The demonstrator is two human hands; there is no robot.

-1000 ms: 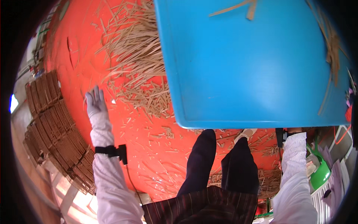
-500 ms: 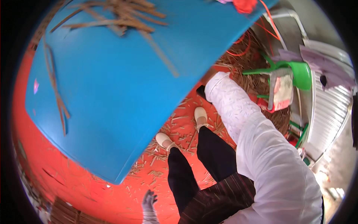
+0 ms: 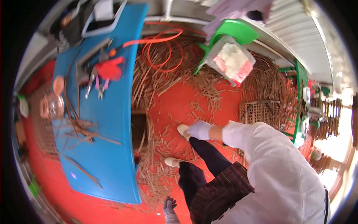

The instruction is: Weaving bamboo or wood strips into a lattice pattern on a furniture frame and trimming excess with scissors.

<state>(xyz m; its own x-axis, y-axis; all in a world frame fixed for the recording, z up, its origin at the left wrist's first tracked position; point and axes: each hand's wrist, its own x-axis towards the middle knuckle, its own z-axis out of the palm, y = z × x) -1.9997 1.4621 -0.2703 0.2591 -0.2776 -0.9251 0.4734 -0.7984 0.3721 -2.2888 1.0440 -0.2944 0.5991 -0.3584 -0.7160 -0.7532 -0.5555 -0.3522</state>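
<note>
Head view: turned toward the right since a second ago. The blue table (image 3: 112, 112) spread across the front then; it stands on the left now. The right hand (image 3: 200, 130), at the table edge half a second ago, is well apart from it, gloved, in front of a pale shoe (image 3: 182, 129). Blurred; cannot tell how its fingers stand. Left hand (image 3: 169, 203), gloved, low near the table's near corner, fingers loosely curled and a little apart, nothing visible in it. Judgement: handling of the strips is paused, the person stepping or turning away.

Long brown strips (image 3: 87, 132) lie loose on the table, out of either hand's reach. Beyond them: a clear jar (image 3: 52, 105), hand tools, a red cloth-like item (image 3: 110, 69).

Red floor (image 3: 179, 97), littered with short offcuts. Farther: woven crate (image 3: 259, 114), green chair (image 3: 233, 30), heaped strips by the wall, corrugated panel (image 3: 309, 37).
</note>
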